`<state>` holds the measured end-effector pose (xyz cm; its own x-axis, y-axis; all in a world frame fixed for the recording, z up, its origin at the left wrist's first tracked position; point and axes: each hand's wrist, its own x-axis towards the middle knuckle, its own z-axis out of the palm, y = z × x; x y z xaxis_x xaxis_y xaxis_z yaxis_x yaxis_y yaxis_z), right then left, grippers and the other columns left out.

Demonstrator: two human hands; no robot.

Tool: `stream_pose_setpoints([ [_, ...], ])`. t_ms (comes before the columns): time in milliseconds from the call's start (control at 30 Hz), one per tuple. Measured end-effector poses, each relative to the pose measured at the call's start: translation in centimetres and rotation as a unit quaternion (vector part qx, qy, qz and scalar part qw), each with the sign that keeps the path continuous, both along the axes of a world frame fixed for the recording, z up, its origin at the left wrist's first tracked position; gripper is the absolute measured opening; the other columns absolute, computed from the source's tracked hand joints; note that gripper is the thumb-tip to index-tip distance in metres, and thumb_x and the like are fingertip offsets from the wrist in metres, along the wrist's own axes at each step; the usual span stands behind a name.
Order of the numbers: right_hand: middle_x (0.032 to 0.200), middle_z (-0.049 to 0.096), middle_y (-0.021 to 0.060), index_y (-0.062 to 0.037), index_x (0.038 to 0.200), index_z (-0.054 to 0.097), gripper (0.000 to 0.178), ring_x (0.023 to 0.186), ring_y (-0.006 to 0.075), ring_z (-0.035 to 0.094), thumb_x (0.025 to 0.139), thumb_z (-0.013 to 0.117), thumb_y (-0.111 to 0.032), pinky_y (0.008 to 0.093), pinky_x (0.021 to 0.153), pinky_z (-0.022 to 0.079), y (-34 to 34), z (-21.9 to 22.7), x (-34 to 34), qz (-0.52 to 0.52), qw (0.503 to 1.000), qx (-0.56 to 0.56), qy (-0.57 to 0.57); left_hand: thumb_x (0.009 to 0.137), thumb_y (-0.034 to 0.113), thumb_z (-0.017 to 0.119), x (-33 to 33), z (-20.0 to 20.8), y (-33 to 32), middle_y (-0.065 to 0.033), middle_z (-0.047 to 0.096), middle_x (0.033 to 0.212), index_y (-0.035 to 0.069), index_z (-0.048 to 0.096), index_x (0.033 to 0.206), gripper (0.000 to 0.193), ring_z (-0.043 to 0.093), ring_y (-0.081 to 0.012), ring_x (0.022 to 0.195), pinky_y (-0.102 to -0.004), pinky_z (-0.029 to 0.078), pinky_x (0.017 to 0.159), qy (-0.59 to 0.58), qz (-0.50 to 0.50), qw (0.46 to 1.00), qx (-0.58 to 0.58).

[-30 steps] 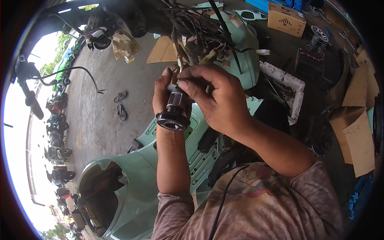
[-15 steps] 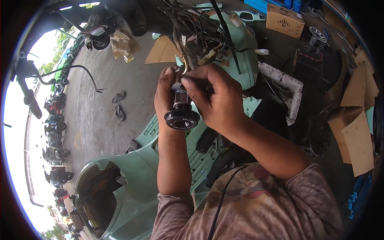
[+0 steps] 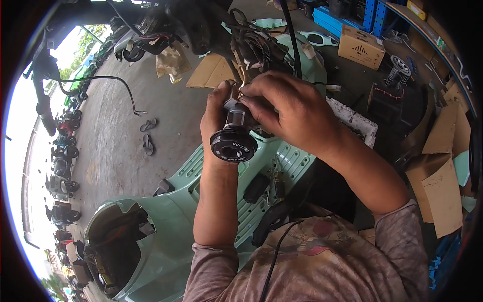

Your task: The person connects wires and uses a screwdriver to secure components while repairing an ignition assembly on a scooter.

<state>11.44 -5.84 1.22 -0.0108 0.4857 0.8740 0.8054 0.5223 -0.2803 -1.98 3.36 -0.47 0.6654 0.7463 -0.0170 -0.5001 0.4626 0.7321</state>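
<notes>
My left hand is closed around a black ignition switch, whose round face points back toward me. From its far end, thin light-coloured wires run up to a dark wiring harness. My right hand pinches a wire with thumb and forefinger where it meets the switch. The fingertips partly hide the joint there. Both hands are held above the mint-green floorboard of a scooter body.
Tools and a black pouch lie on the floorboard. To the right are a cardboard box, a coil-spring shock absorber and an opened carton. A bare-ended cable hangs left. Sandals lie on the concrete.
The view has shifted a little, and the hands with the switch appear slightly further right. My right hand has turned so that more of its back shows; both grips are kept.
</notes>
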Motion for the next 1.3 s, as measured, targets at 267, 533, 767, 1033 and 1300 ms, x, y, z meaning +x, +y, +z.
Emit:
stream_pose_setpoints([
  [267,0.086,0.064,0.0114,-0.0013,0.094,0.059,0.018,0.076,0.0285,0.067,0.08,0.07,-0.004,0.0368,0.067,0.054,0.8,1.4,0.9,0.007,0.999,-0.007,-0.047,0.095,0.038,0.052,1.4,1.5,-1.4,-0.0036,0.06,0.08,0.007,0.058,0.098,0.032,0.061,-0.0129,0.066,-0.0268,0.051,0.06,-0.003,0.056,0.998,0.001],
  [533,0.08,0.062,0.0112,-0.0004,0.09,0.058,0.014,0.072,0.0284,0.065,0.082,0.068,-0.002,0.0363,0.063,0.052,1.3,1.0,0.3,0.018,1.0,-0.002,0.006,0.096,0.038,0.051,1.3,1.9,-1.3,-0.0018,0.059,0.076,0.007,0.058,0.097,0.032,0.06,-0.0118,0.065,-0.026,0.05,0.058,-0.003,0.057,0.998,0.033],
  [767,0.079,0.062,0.0113,0.0002,0.087,0.057,0.009,0.07,0.0282,0.064,0.084,0.066,-0.002,0.0371,0.062,0.051,1.1,0.8,0.2,0.027,0.999,-0.021,0.021,0.093,0.03,0.058,0.9,0.8,-0.9,-0.0095,0.065,0.089,0.003,0.06,0.1,0.027,0.065,-0.0187,0.08,-0.0311,0.055,0.076,-0.009,0.067,0.997,0.038],
  [1033,0.087,0.066,0.0129,0.0002,0.095,0.062,0.015,0.078,0.0303,0.067,0.083,0.069,-0.006,0.0374,0.069,0.055,0.7,1.7,1.0,0.037,0.998,0.007,-0.059,0.093,0.032,0.054,0.0,0.5,0.0,-0.0116,0.065,0.091,0.003,0.057,0.106,0.031,0.067,-0.0247,0.081,-0.0362,0.057,0.075,0.003,0.04,0.998,0.041],
  [1300,0.08,0.065,0.0141,-0.0012,0.091,0.064,0.017,0.073,0.0315,0.065,0.086,0.068,-0.017,0.0376,0.064,0.051,0.6,4.7,2.5,0.091,0.985,-0.131,-0.072,0.095,0.032,0.051,0.7,2.1,-1.9,-0.012,0.063,0.084,0.002,0.054,0.102,0.032,0.068,-0.0207,0.069,-0.0337,0.061,0.059,0.005,0.032,0.999,0.019],
])
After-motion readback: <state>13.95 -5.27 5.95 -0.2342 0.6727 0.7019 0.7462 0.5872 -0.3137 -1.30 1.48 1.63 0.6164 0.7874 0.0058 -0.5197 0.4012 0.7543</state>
